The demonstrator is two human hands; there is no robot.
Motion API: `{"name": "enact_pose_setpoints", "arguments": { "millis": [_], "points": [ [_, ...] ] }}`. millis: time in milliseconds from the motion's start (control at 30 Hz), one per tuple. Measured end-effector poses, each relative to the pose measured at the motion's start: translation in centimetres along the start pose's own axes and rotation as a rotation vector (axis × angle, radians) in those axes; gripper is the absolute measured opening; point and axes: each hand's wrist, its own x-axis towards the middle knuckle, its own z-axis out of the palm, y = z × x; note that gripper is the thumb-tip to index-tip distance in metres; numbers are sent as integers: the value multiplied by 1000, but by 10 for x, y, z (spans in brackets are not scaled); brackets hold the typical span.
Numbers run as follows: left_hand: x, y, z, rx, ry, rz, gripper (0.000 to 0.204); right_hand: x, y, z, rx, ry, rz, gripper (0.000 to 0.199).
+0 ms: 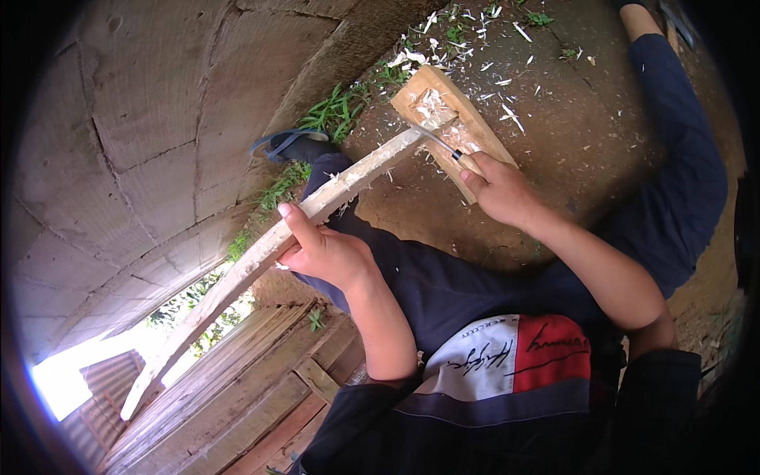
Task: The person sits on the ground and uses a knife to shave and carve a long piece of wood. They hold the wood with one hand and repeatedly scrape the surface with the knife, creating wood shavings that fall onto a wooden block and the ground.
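Note:
A long, pale, roughly squared wooden stick (237,273) slants across the view from the lower left up to the top middle. My left hand (332,252) is wrapped round its middle, thumb lying along the upper side. The stick's far end rests on a thick wooden board (484,136) on the ground. My right hand (507,191) grips the light handle of a knife (443,145). Its thin, slightly bent blade crosses the stick close to the far end and appears to touch it. Curled shavings cling to the stick's edges, and more lie on the board.
A grey block wall (150,119) rises along the left. Stacked timber planks (237,396) lie at the lower left. Wood shavings (507,111) and grass tufts (336,111) dot the bare soil. My legs spread either side, with a sandalled foot (293,146) beside the wall.

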Motion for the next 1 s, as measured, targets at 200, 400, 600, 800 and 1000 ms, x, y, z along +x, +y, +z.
{"name": "enact_pose_setpoints", "arguments": {
  "millis": [200,400,600,800,1000],
  "points": [
    [12,-26,-39,25,-14,-116,36,-46,-61,-20,182,17,-563,32],
    [10,-19,-20,5,-1,-59,40,-3,-9,-5,-66,-25,-49,36],
    [1,-12,-12,-6,-26,19,41,-7,-12,-20,-86,-19,-44,36],
    [-12,-12,-10,-189,-123,70,37,-18,-33,-20,-138,-47,-92,31],
    [-9,-27,-26,-191,-257,-61,42,-64,-62,-4,-91,133,-545,22]
  ]
}}
